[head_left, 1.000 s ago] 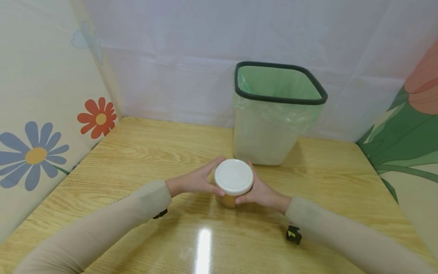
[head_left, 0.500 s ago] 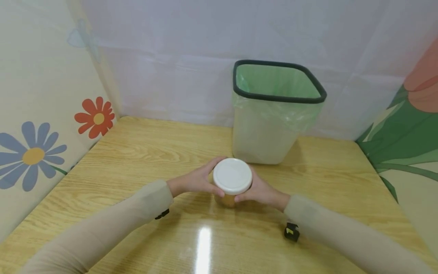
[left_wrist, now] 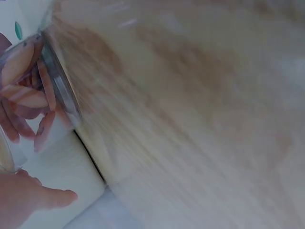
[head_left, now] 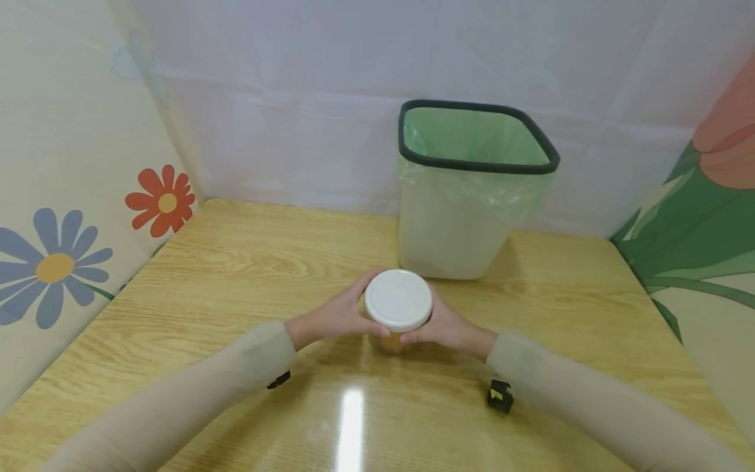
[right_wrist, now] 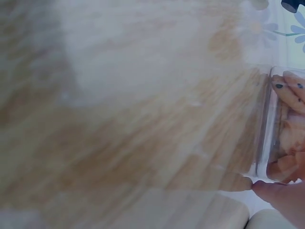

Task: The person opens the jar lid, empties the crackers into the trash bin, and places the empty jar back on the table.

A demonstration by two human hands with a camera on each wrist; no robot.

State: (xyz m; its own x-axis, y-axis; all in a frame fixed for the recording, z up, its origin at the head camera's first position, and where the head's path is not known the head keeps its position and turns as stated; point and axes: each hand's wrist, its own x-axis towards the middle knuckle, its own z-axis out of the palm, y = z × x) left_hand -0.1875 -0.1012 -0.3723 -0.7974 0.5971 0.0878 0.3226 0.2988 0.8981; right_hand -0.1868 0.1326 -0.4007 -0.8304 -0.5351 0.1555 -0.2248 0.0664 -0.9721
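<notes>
A jar with a round white lid (head_left: 398, 299) stands upright near the middle of the table, in front of the bin. Its see-through body (left_wrist: 28, 90) shows several reddish-orange slices inside. My left hand (head_left: 342, 314) grips the jar from the left, thumb toward me just under the lid. From the opposite side my right hand (head_left: 448, 328) holds it, its thumb also at the front. The far fingers of both hands are largely hidden behind the jar. In the right wrist view, a fingertip (right_wrist: 269, 191) lies close to the glass base of the jar (right_wrist: 288, 129).
Behind the jar stands a pale bin (head_left: 454, 223) with a black rim and a green plastic liner. A glossy wood-grain table (head_left: 248, 249) carries both. White cloth (head_left: 295, 131) hangs at the back, and flower-printed panels (head_left: 59, 164) flank the table.
Both hands keep their hold on the jar and stay in nearly the same place. The head view itself has shifted very slightly.
</notes>
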